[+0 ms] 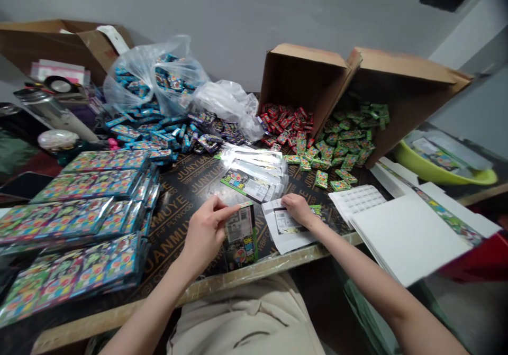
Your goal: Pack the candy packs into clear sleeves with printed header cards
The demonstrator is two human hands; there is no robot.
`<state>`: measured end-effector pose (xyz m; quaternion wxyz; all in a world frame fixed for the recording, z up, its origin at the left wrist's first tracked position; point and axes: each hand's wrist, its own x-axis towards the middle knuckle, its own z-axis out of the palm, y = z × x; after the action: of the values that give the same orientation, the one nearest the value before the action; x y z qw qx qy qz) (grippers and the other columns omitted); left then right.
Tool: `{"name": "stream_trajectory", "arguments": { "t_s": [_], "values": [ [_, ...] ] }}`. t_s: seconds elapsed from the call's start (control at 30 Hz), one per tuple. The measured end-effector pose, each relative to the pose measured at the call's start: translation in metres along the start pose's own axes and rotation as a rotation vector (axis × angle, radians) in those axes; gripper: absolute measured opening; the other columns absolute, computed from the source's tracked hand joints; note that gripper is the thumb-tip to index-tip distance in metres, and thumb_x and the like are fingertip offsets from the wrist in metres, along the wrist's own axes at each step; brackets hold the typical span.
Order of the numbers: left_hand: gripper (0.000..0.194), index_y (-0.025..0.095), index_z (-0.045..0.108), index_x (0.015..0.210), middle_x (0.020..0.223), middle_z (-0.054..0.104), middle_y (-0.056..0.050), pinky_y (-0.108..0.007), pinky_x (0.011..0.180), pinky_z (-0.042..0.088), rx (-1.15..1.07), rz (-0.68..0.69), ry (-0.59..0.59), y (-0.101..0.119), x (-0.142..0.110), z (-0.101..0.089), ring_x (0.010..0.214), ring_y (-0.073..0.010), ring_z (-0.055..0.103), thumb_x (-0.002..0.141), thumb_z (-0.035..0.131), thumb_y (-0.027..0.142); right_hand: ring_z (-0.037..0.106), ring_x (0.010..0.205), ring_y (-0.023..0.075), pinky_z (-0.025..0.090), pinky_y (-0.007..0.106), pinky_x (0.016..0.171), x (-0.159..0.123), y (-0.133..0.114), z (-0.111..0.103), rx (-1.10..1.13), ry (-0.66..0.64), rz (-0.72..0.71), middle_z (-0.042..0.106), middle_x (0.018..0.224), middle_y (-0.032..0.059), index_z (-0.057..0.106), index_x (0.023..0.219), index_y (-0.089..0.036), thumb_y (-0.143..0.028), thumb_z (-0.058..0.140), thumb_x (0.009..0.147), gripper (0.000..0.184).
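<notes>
My left hand (208,230) pinches the top edge of a dark printed packet (243,238), which stands tilted near the front of the table. It has a grey-and-white panel above colourful green-edged artwork. My right hand (297,209) is closed on the upper edge of a white sheet (288,243) with a printed panel on it. Whether that panel is part of the sheet or a separate card, I cannot tell. Behind both hands lies a fanned stack of clear sleeves (257,164), with a printed card (246,183) at its near end.
Small green boxes (341,146) and red boxes (286,122) spill from two tipped cartons (305,56). Blue packets (146,127) fill plastic bags at the back left. Stacked printed packs (79,222) cover the left side. White cards (413,233) and a yellow-green basin (428,167) are at the right.
</notes>
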<state>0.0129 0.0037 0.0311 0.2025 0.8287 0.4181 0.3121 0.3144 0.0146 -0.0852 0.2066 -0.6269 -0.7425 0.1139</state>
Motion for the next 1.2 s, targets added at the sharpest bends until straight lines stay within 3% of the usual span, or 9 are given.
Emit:
{"name": "stream_trajectory", "arguments": {
  "t_s": [0.1,0.2,0.33,0.47,0.73,0.93,1.0,1.1,1.2],
  "values": [
    [0.026,0.019,0.067,0.090,0.073,0.054,-0.003,-0.024,0.062,0.042,-0.066,-0.024,0.045,0.001,-0.001,0.000,0.068,-0.0133,0.054,0.079,0.046,0.010,0.055,0.065,0.0150,0.038,0.025,0.063,0.008,-0.018,-0.024,0.057,0.040,0.023,0.061,0.068,0.0046,0.059,0.069,-0.015,-0.014,0.050,0.077,0.012],
    [0.012,0.016,0.064,0.073,0.070,0.061,-0.002,-0.025,0.065,0.044,-0.126,-0.071,0.155,0.002,-0.002,0.000,0.068,-0.0139,0.058,0.076,0.053,0.012,0.057,0.076,0.0159,0.041,0.025,0.065,0.024,-0.065,-0.058,0.310,0.129,0.075,0.063,0.084,0.0064,0.057,0.074,-0.016,-0.024,0.053,0.077,0.009],
    [0.009,0.016,0.058,0.064,0.070,0.063,-0.002,-0.026,0.066,0.045,-0.156,-0.073,0.212,0.003,-0.004,-0.002,0.069,-0.0149,0.060,0.072,0.057,0.012,0.056,0.089,0.0162,0.042,0.024,0.069,0.045,-0.139,-0.082,0.732,-0.222,-0.077,0.062,0.093,0.0063,0.055,0.070,-0.015,-0.031,0.058,0.074,0.017],
    [0.009,0.016,0.058,0.067,0.072,0.063,-0.003,-0.026,0.066,0.045,-0.167,-0.032,0.185,0.004,-0.005,-0.005,0.071,-0.0149,0.060,0.072,0.054,0.010,0.053,0.066,0.0108,0.039,0.022,0.060,0.058,-0.165,-0.073,0.814,-0.526,-0.123,0.060,0.070,0.0009,0.055,0.068,-0.013,-0.031,0.062,0.071,0.019],
    [0.012,0.017,0.054,0.063,0.067,0.059,-0.002,-0.025,0.062,0.044,-0.096,-0.017,0.308,0.006,-0.008,0.009,0.065,-0.0142,0.057,0.071,0.062,0.022,0.044,0.050,0.0064,0.032,0.019,0.049,0.061,-0.164,-0.061,0.803,-0.548,-0.094,0.052,0.055,-0.0032,0.056,0.063,-0.012,-0.026,0.066,0.065,0.017],
    [0.012,0.017,0.060,0.086,0.076,0.055,-0.005,-0.027,0.068,0.046,0.050,0.076,0.211,-0.001,-0.014,0.015,0.075,-0.0161,0.055,0.080,0.050,0.016,0.054,0.055,0.0109,0.042,0.024,0.057,0.057,-0.152,-0.048,1.156,-0.463,0.260,0.060,0.061,-0.0028,0.051,0.087,-0.018,-0.023,0.065,0.062,0.029],
    [0.026,0.019,0.060,0.101,0.084,0.055,-0.007,-0.031,0.071,0.047,0.129,0.084,0.141,-0.003,-0.012,0.006,0.081,-0.0181,0.055,0.080,0.046,0.012,0.055,0.060,0.0124,0.042,0.026,0.061,0.058,-0.127,-0.045,0.978,-0.318,0.257,0.062,0.068,-0.0004,0.051,0.096,-0.019,-0.025,0.059,0.070,0.028],
    [0.033,0.024,0.059,0.107,0.104,0.055,-0.008,-0.043,0.083,0.044,0.183,0.091,0.080,0.010,-0.011,-0.025,0.098,-0.0237,0.052,0.079,0.045,0.012,0.055,0.073,0.0158,0.040,0.029,0.070,0.055,-0.079,-0.036,0.370,-0.041,0.153,0.062,0.076,0.0044,0.059,0.087,-0.018,-0.026,0.060,0.073,0.016],
    [0.035,0.032,0.057,0.111,0.119,0.051,-0.004,-0.041,0.087,0.045,-0.004,0.089,0.040,0.040,-0.031,-0.059,0.106,-0.0245,0.050,0.080,0.046,0.020,0.052,0.079,0.0184,0.036,0.030,0.074,0.046,-0.040,-0.018,-0.012,-0.059,0.068,0.061,0.077,0.0067,0.065,0.073,-0.016,-0.026,0.066,0.069,0.011]
  ]
}}
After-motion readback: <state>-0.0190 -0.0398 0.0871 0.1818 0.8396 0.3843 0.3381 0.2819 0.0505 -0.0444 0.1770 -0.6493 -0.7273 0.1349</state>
